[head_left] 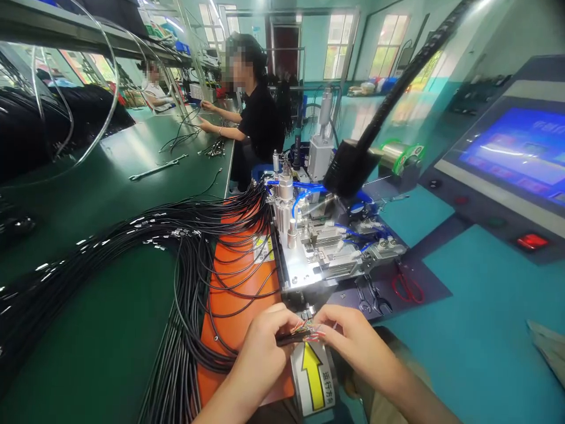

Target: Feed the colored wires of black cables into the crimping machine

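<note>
A black sheathed cable (286,338) is held across the gap between the left hand (260,359) and the right hand (353,347), just above a white label with a yellow arrow (314,377). Its end is opened into fine coloured wire strands (306,331). The left fingers (282,321) are closed in a pinch around the cable's end, and the coloured wire strands are pinched by the right fingers (324,321); neither hand is open, although the exact contact is partly hidden by the fingertips.

The cable is judged to be light and flexible, with enough sheath stiffness to hold a loose curve. The strands appear thin, soft and easily bent or frayed, so a firm hold is best taken on the sheath, with only light pressure on the strands.

Behind the hands, many similar cables are gathered in a black cable bundle (189,277) that trails over an orange mat (236,365) and a green bench mat (90,335). Beyond the hands stands a metal wire-processing machine (304,259) with blue pneumatic tubing (309,189). Red-handled scissors (408,284) lie to its right.
</note>
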The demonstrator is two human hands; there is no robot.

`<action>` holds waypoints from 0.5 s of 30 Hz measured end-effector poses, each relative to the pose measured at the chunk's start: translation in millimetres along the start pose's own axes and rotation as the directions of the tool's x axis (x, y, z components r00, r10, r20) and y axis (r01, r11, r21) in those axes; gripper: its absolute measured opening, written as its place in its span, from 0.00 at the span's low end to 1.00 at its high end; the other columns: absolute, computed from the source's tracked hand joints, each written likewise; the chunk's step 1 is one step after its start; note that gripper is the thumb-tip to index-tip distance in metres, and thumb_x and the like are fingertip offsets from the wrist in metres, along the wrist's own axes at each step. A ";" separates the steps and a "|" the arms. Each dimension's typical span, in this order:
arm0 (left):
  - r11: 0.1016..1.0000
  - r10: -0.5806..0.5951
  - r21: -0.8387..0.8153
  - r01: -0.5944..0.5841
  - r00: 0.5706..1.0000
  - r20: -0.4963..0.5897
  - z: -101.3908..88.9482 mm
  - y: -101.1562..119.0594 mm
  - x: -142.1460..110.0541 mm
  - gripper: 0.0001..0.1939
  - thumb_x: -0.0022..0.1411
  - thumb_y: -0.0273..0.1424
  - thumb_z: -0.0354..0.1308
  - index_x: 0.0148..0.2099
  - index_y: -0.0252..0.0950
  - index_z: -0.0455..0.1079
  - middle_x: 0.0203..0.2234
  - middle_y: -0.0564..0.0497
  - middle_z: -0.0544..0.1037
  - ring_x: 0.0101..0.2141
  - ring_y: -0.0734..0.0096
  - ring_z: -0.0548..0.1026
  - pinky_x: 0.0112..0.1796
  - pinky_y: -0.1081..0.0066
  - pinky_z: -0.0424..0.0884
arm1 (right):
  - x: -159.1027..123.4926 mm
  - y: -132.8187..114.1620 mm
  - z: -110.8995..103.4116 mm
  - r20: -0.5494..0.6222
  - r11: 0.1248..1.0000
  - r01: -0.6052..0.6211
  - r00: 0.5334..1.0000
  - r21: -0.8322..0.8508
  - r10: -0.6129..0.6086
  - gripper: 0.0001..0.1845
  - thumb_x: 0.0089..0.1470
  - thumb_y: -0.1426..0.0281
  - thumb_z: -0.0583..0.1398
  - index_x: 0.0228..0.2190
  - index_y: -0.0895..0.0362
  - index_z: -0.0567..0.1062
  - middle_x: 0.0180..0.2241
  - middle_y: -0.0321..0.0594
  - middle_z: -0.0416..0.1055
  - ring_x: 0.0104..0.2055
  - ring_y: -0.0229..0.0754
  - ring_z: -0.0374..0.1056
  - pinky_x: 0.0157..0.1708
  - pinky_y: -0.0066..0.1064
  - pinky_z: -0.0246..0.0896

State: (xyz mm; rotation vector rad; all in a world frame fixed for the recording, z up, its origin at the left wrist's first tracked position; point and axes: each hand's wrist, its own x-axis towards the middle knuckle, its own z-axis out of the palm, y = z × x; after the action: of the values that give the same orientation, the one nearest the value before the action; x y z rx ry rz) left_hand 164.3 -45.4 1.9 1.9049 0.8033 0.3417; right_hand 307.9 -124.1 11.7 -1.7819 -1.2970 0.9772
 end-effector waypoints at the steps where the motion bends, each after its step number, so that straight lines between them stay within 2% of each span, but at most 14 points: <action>1: 1.000 -0.001 0.004 0.001 1.000 -0.001 0.5 -0.5 -0.4 0.07 0.49 0.19 0.52 0.26 0.34 0.68 0.23 0.53 0.68 0.27 0.70 0.67 0.28 0.74 0.58 | 0.8 0.4 0.0 0.000 0.998 -0.029 1.000 0.054 0.029 0.08 0.47 0.76 0.55 0.20 0.59 0.72 0.22 0.35 0.69 0.26 0.38 0.62 0.27 0.27 0.54; 6: 1.000 0.013 -0.012 -0.013 1.000 -0.028 2.4 -0.5 -2.6 0.08 0.48 0.18 0.50 0.28 0.35 0.65 0.25 0.54 0.68 0.28 0.71 0.66 0.29 0.74 0.58 | 3.1 7.6 6.8 -0.003 0.946 -0.104 0.994 0.308 0.110 0.06 0.43 0.72 0.56 0.22 0.61 0.73 0.23 0.38 0.70 0.27 0.40 0.63 0.29 0.29 0.55; 9: 0.999 0.005 -0.040 -0.006 0.999 -0.035 2.3 2.0 -3.1 0.09 0.48 0.17 0.48 0.29 0.36 0.63 0.25 0.54 0.67 0.29 0.72 0.65 0.29 0.75 0.58 | 4.1 11.3 11.9 0.009 0.905 -0.127 0.991 0.405 0.135 0.06 0.41 0.69 0.58 0.21 0.60 0.72 0.22 0.37 0.70 0.26 0.39 0.62 0.27 0.28 0.55; 12: 0.999 -0.016 -0.051 0.015 1.000 -0.023 2.0 3.4 -2.6 0.08 0.48 0.19 0.49 0.29 0.36 0.62 0.26 0.55 0.66 0.29 0.72 0.65 0.29 0.75 0.58 | 5.0 9.7 12.0 0.029 0.908 -0.138 0.990 0.395 0.138 0.07 0.42 0.69 0.58 0.20 0.60 0.73 0.21 0.36 0.69 0.25 0.38 0.61 0.27 0.28 0.54; 15: 0.998 -0.033 -0.050 0.032 0.999 -0.007 2.3 1.9 -1.8 0.08 0.47 0.18 0.48 0.29 0.36 0.62 0.26 0.55 0.66 0.29 0.72 0.64 0.29 0.75 0.58 | 5.6 4.2 7.4 0.013 0.948 -0.130 0.991 0.291 0.132 0.08 0.45 0.70 0.56 0.20 0.60 0.72 0.22 0.36 0.69 0.27 0.39 0.61 0.27 0.28 0.54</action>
State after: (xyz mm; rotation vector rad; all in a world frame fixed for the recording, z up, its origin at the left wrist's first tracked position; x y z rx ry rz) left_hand 165.0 -48.7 2.7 1.8435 0.8227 0.3460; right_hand 304.2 -118.9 3.8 -1.6538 -0.9808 1.1702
